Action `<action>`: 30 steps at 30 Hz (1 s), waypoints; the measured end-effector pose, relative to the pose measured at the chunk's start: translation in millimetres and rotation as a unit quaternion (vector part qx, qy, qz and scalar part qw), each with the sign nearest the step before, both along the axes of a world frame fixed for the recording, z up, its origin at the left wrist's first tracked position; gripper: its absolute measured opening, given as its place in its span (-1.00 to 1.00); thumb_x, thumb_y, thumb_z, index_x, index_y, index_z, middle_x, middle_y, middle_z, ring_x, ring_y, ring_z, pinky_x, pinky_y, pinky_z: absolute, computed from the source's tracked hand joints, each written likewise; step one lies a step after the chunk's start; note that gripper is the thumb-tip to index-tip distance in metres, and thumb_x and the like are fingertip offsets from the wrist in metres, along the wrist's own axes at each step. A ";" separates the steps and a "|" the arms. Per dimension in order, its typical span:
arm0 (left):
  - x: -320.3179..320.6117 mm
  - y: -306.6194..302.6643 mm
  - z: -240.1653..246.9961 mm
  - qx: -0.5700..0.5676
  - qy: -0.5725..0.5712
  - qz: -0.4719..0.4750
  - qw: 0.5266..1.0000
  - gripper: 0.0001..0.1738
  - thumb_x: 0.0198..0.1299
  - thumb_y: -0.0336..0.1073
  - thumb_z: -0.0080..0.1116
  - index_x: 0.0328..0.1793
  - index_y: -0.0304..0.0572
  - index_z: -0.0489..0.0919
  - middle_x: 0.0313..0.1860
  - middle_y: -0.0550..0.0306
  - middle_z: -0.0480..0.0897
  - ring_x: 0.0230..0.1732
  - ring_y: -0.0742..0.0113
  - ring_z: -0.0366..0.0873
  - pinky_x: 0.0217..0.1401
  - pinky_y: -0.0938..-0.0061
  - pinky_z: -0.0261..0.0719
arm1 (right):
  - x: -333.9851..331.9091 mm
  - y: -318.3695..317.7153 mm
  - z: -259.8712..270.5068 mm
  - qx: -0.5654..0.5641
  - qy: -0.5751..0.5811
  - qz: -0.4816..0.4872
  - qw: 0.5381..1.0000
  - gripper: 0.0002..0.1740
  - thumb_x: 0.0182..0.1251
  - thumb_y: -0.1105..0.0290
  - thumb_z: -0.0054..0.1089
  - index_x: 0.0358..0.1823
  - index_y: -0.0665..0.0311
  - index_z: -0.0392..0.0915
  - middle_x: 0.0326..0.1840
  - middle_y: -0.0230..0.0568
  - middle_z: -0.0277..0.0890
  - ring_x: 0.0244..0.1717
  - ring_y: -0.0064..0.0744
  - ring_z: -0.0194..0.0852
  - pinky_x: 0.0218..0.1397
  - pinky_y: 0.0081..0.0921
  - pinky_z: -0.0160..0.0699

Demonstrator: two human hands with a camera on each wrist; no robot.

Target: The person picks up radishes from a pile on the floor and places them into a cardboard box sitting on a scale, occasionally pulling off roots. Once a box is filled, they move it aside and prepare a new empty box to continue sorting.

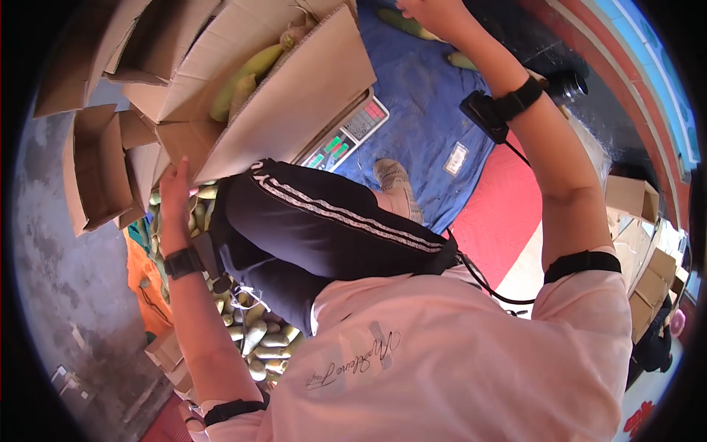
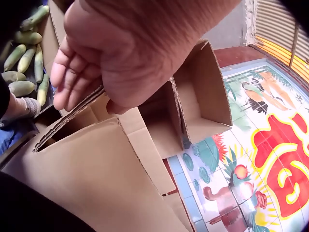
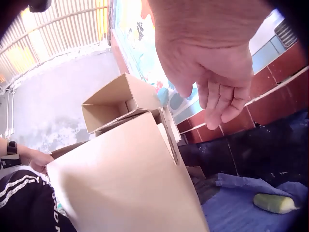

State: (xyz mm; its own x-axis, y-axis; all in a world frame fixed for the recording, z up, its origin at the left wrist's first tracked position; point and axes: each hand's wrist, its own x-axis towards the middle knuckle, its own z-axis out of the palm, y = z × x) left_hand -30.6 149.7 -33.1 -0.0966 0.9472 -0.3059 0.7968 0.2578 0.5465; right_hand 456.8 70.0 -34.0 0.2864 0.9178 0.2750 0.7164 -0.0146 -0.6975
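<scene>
A cardboard box (image 1: 294, 96) stands open-topped against the person's knees, with a few long green radishes (image 1: 247, 81) inside. My left hand (image 1: 175, 193) grips the box at its near left corner; in the left wrist view the thumb and fingers lie on either side of the cardboard edge. Away from the box, my right hand (image 3: 212, 72) is held up beyond its far side, fingers loosely bent and nothing in them. Below that hand a green radish (image 3: 274, 203) with a pale end lies on a blue tarp (image 3: 231, 212).
A scale with a button panel (image 1: 357, 125) shows beneath the box. Other open cardboard boxes (image 1: 96, 173) stand to the left. Many radishes (image 1: 258, 339) are heaped behind the person's legs, beside an orange cloth (image 1: 143, 283). A foot (image 1: 394, 180) rests on the tarp.
</scene>
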 end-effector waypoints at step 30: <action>3.5 4.8 -10.2 0.087 0.083 -0.032 0.992 -0.38 0.21 0.06 -0.03 -0.24 -0.58 0.55 -0.25 -0.48 0.56 -0.10 -0.33 0.50 0.02 0.10 0.40 | -66.8 125.6 17.0 -0.245 -0.179 0.053 0.951 -0.52 0.17 0.11 -0.04 -0.12 0.36 0.59 -0.10 0.10 0.57 -0.06 0.01 0.56 0.04 -0.21 0.51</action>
